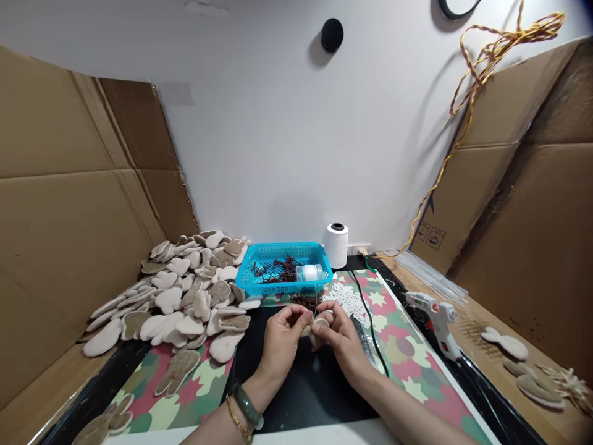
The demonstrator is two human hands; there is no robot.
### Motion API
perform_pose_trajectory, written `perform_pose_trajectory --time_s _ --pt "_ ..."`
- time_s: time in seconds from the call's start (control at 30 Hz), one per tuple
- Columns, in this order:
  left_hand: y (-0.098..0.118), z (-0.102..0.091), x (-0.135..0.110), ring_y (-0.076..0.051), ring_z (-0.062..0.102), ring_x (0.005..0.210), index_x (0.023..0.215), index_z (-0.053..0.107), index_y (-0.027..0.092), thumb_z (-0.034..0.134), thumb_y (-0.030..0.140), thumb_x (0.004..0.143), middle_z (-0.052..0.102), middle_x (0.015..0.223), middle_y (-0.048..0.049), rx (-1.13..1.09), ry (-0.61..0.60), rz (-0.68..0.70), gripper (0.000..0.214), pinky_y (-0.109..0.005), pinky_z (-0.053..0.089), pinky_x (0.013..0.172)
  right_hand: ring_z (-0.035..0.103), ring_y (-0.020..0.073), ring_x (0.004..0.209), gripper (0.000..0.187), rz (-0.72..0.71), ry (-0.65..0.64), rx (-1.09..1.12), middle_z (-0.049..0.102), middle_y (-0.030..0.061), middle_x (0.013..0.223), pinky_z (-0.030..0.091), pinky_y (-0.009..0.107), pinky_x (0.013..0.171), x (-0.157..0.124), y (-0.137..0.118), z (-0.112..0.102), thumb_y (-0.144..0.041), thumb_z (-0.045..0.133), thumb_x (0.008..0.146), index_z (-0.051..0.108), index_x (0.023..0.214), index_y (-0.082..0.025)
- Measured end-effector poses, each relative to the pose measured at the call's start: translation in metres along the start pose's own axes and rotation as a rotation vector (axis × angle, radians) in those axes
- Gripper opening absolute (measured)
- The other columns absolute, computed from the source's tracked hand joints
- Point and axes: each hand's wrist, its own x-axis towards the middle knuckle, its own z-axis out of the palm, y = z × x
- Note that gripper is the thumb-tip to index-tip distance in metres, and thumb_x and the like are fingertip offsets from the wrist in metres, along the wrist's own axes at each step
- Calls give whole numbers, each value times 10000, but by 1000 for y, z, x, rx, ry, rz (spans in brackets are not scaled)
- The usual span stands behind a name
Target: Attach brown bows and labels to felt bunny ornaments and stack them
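Observation:
Both hands meet over the black mat, pinching one small beige fabric piece mostly covered by fingers. My left hand, with a green bangle at its wrist, has thumb and index finger closed on the piece's left side. From the right, my right hand grips it between thumb and fingers. A thin pale line, like thread or a needle, rises between the fingertips; its exact kind is unclear. Just beyond the hands lie dark brown twig-like bits and a heap of small white pieces.
A blue basket holds brown bits and a clear tub. Behind it stands a white thread cone. Plush rabbit-shaped pieces pile up at left. A glue gun and a black cord lie right. Cardboard walls flank the table.

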Motion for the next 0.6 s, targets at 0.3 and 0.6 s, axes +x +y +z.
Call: perform_pose_trajectory --time_s 0.3,0.6 --pt "5 1 0 -139 574 640 839 710 150 777 606 760 663 735 -19 -96 28 -25 467 -230 458 587 572 135 558 444 -31 43 26 576 -71 639 482 255 564 -3 -6 6 -446 838 783 504 995 -243" --pt "10 -4 4 -166 590 668 727 724 153 853 493 698 680 701 -23 13 -123 -49 365 -266 471 656 589 153 582 466 11 88 -40 618 -43 655 556 277 522 -2 4 0 -467 879 720 571 974 -228"
